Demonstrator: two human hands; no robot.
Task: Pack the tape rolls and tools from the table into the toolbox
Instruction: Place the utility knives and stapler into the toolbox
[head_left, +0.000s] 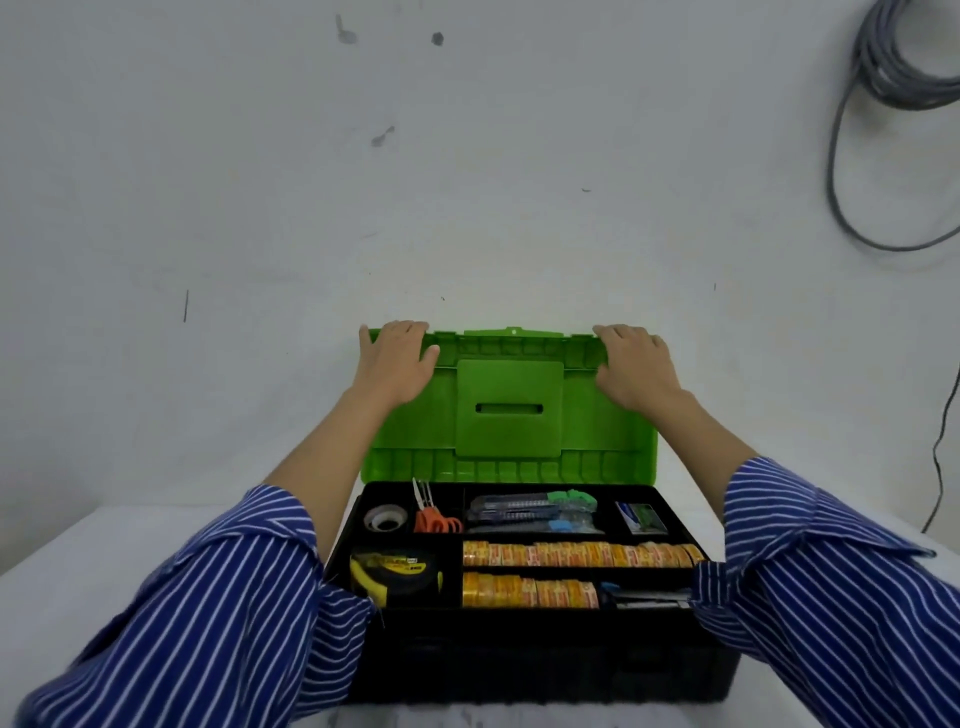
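toolbox (519, 660) sitting on the white worktop (104, 561), black base open, green lid (511, 410) standing upright at the back against the wall. packing looks finished, going by the filled tray and the bare worktop around the base; step in hand appears to be closing the lid.

left to right across the tray: clear tape roll (385, 518) in the far left pocket, yellow-and-black tape measure (395, 570) in the pocket nearer the body, orange-handled scissors (435, 514) just beside the clear roll, packaged utility knives (535, 513) in the long rear bay, two rows of yellow tape rolls (582, 555) in front of them, a small flat packet (640, 517) in the far right pocket, dark items at the near right too hidden by the sleeve to name.

left hand (396, 364) gripping the lid's top left corner, fingers curled over the upper edge, thumb on the inner face. right hand (631, 366) gripping the top right corner the same way. striped sleeves (218, 613) reaching past both sides of the base.

next move, as a judgement: swinging the lid forward and down evenly with both hands, keeping sleeves and forearms out of the closing seam, checking nothing stands proud of the tray, then pressing shut at the front. latches not visible from here.
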